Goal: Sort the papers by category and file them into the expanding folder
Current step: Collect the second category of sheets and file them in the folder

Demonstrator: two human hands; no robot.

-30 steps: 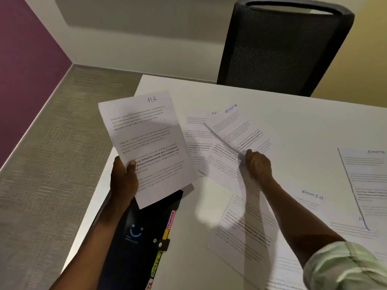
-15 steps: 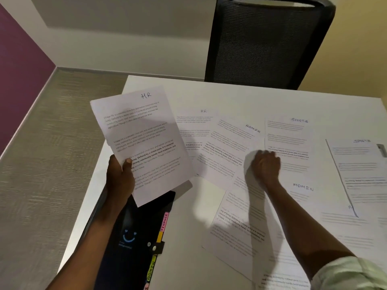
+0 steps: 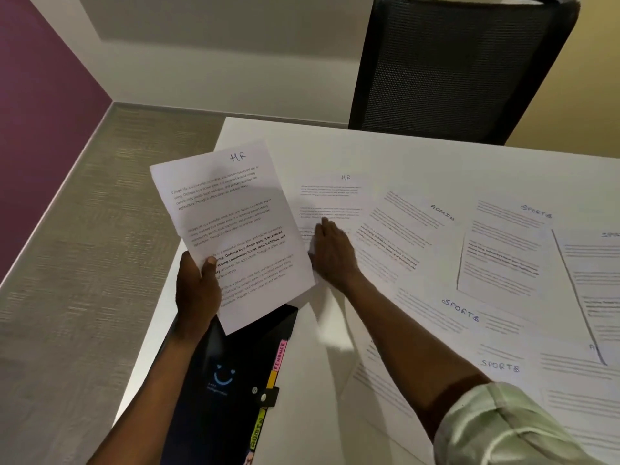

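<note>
Over the worktop's (image 3: 419, 152) left edge, two hands sort labelled sheets.
Left hand (image 3: 196, 290) grips a raised "HR" sheet (image 3: 231, 226), thumb on its face; right hand (image 3: 332, 251) lies flat, fingers straight, on another HR paper (image 3: 335, 196) lying on the worktop. Below the raised sheet lies the black expanding folder (image 3: 231, 380) with coloured tabs. ADMIN and SPORTS papers (image 3: 503, 250) spread rightward; a black mesh chair (image 3: 459, 68) stands beyond.
</note>
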